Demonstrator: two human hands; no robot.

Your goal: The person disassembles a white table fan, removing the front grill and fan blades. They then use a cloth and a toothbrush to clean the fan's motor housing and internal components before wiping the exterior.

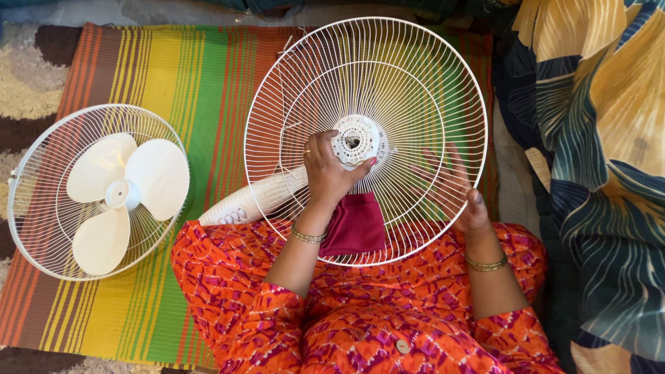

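- White wire fan guard (415, 76), round and dished, held tilted over the lap, above the striped mat (180, 76) and in front of the orange patterned clothing (360, 325).
- White plastic hub (355, 140) at the guard's centre, ringed with small slots around a dark hole.
- Left hand (327, 173) on the near side of the wires, fingers curled and thumb pressed against the hub's lower edge; ring on one finger, gold bangle at the wrist.
- Dark red cloth (355, 225) just below that hand, tucked under the wrist and hanging over the guard's lower wires; cannot tell whether pinched or merely resting.
- Right hand (454, 190) behind the guard at its lower right, fingers spread flat against the wires and seen through them, thumb hooked over the rim; gold bangle on that wrist too.
- White fan body (253, 201) lying slantwise behind the guard, ribbed at its upper end, with a row of oval buttons near its lower left end.
- Second wire guard (41, 166) well apart to the left, flat on the mat, with the three-bladed cream fan blade (121, 197) sitting inside it.
- Mat striped in orange, yellow and green, laid on a shaggy brown and cream rug (24, 76).
- Blue, yellow and cream leaf-patterned fabric (603, 173) filling the right side, just beside the right arm.
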